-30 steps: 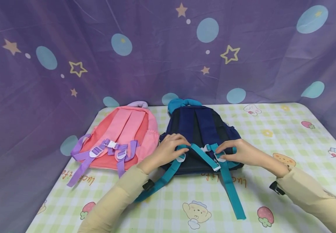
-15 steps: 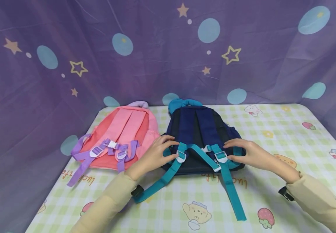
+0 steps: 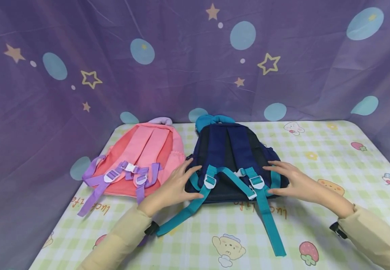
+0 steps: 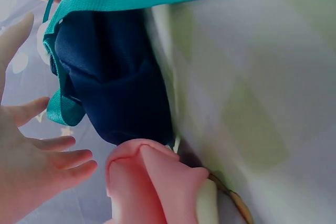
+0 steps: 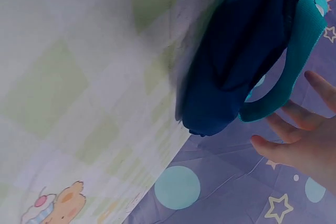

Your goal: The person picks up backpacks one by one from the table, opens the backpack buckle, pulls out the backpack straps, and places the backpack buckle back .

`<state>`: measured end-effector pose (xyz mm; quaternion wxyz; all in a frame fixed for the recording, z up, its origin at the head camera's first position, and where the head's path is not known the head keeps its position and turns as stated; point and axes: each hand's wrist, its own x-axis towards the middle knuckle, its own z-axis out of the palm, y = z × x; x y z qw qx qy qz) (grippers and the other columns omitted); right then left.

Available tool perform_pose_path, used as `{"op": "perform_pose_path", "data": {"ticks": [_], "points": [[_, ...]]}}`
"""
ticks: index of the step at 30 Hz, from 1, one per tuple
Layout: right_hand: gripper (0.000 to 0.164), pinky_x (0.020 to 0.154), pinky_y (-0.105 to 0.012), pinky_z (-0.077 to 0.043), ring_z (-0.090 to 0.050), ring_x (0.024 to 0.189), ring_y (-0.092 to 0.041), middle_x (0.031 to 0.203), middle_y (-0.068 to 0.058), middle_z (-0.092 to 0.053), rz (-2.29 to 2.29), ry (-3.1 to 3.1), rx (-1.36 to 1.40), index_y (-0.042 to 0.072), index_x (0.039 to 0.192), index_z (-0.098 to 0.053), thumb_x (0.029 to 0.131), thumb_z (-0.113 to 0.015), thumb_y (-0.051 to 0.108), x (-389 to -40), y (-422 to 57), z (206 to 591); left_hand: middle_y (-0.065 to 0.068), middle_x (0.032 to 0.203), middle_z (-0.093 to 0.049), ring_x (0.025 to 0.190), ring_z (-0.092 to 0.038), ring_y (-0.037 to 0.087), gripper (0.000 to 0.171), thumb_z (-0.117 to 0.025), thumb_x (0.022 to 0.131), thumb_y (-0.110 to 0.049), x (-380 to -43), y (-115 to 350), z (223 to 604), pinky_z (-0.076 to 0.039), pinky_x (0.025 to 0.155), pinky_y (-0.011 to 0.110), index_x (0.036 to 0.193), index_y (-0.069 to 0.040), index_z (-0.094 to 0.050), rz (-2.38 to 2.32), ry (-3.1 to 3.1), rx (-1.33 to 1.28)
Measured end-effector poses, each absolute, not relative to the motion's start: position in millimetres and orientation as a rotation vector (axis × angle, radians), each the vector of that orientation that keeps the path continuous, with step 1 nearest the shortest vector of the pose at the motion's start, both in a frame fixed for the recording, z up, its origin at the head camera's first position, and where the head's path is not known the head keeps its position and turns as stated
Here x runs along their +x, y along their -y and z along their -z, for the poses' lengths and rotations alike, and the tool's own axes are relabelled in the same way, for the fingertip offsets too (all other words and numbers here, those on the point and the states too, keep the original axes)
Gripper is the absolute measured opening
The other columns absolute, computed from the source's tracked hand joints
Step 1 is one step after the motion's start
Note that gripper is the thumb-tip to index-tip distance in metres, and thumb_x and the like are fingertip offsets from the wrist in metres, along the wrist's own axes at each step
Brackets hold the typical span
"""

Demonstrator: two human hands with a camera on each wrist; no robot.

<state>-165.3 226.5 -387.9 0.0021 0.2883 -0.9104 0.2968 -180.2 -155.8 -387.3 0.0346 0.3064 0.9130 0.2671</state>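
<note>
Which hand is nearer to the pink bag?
Left. The left hand is beside the pink bag; the right hand is farther off, at the right side of the navy bag.

A purple fabric backdrop (image 3: 181, 86) closes off the left, far and right sides, its surface creased in places. Pale blue ovals (image 3: 243, 35), peach stars (image 3: 213, 12) and small white dots (image 3: 220, 25) are printed across it. Against it sits a table with rounded far corners, under a green-and-white checked cover (image 3: 347, 159) — a rabbit face (image 3: 294, 128) far right, a bear (image 3: 228, 249) near the middle, a strawberry (image 3: 309, 253) near right. The light is soft — brighter on the cover than on the backdrop.
</note>
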Motion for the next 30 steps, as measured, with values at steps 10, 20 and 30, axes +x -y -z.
{"op": "perform_pose_path", "data": {"ticks": [10,20,30], "points": [[0.073,0.093,-0.070,-0.037,-0.031,0.129,-0.055,0.144,-0.032,-0.034,-0.899,2.883,0.891,0.001,0.136,-0.053,0.077,-0.083,0.033,-162.4,-229.4,396.7,0.028,0.156,-0.018,0.139,-0.025,0.050,0.092,-0.083,0.078,-0.035,-176.3,160.2,392.4,-0.026,0.106,0.066,0.150,-0.007,-0.033,-0.795,-2.771,0.912],[0.068,0.094,-0.067,-0.038,-0.032,0.128,-0.055,0.142,-0.032,-0.036,-0.770,2.884,0.877,0.000,0.127,-0.060,0.075,-0.084,0.036,-160.3,-227.6,405.5,0.028,0.153,-0.026,0.139,-0.028,0.047,0.087,-0.080,0.082,-0.032,-176.3,158.4,394.9,-0.034,0.105,0.059,0.151,-0.007,-0.032,-0.781,-2.733,0.906],[0.064,0.094,-0.066,-0.040,-0.034,0.128,-0.054,0.140,-0.032,-0.040,-0.778,2.911,0.834,-0.001,0.123,-0.063,0.076,-0.082,0.038,-156.9,-226.8,404.6,0.025,0.155,-0.025,0.136,-0.034,0.046,0.085,-0.078,0.084,-0.033,-177.6,155.8,399.5,-0.042,0.099,0.058,0.151,-0.010,-0.032,-0.825,-2.688,0.873]]}}
